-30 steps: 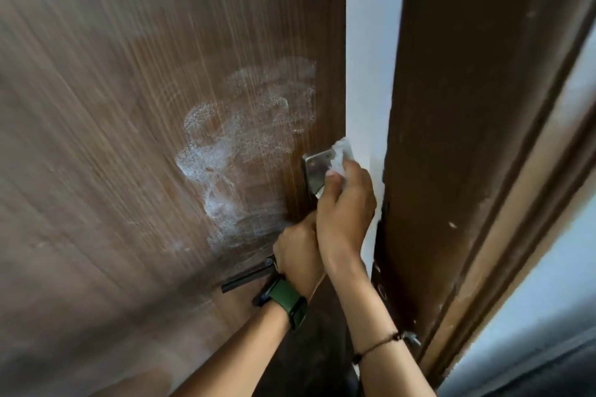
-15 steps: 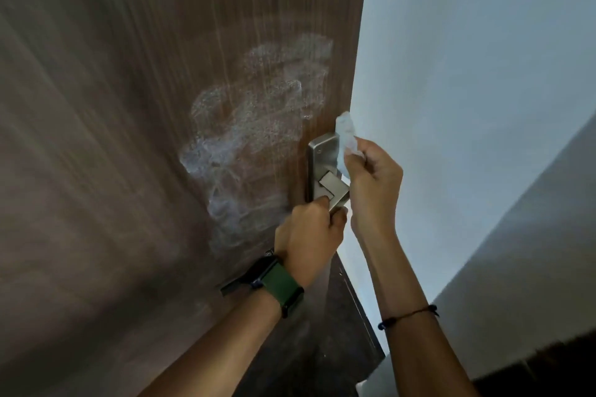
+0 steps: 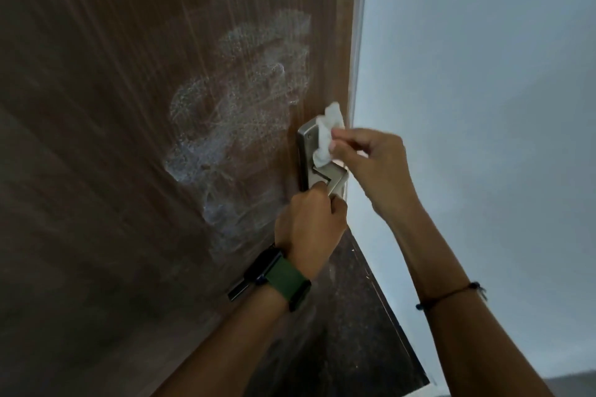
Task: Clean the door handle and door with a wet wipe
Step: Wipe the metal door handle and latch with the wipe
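Note:
The brown wooden door [image 3: 113, 106] fills the left half of the view, with whitish wet smear marks [image 3: 238, 113] left of the handle. A silver metal door handle [image 3: 314, 167] with its backplate sits at the door's right edge. My left hand [image 3: 309, 226], with a green watch strap on the wrist, is closed around the lever from below. My right hand [image 3: 371, 164] pinches a crumpled white wet wipe [image 3: 327, 135], which lies against the backplate just above the lever.
A pale blue-grey wall [image 3: 483, 106] fills the right side beyond the door's edge [image 3: 356, 58]. A dark speckled floor [image 3: 348, 332] shows below the hands, between the door and the wall. A thin dark bracelet circles my right wrist.
The door has swung away from the brown frame, which has left the view, and the wall now shows. My left hand kept hold of the lever. The wipe has come back against the backplate.

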A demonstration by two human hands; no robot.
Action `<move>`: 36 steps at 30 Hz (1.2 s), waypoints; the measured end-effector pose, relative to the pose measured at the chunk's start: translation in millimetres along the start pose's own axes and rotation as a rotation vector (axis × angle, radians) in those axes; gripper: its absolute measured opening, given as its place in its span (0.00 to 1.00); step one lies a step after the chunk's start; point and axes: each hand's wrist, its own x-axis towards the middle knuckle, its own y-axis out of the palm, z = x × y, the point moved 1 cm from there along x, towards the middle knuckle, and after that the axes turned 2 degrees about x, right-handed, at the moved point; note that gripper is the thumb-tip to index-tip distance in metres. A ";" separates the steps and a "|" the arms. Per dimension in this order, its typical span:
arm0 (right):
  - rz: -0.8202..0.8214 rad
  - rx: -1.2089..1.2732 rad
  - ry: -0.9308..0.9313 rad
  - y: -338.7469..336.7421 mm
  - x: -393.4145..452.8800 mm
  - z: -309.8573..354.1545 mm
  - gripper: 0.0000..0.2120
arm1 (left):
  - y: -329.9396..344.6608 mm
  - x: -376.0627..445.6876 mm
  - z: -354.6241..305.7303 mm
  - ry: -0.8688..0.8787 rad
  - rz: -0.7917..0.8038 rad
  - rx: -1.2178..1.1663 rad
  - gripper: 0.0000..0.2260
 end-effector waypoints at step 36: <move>0.497 0.253 -0.117 149.1 116.5 -81.2 0.03 | -32.0 108.6 90.9 -0.466 -0.206 0.291 0.16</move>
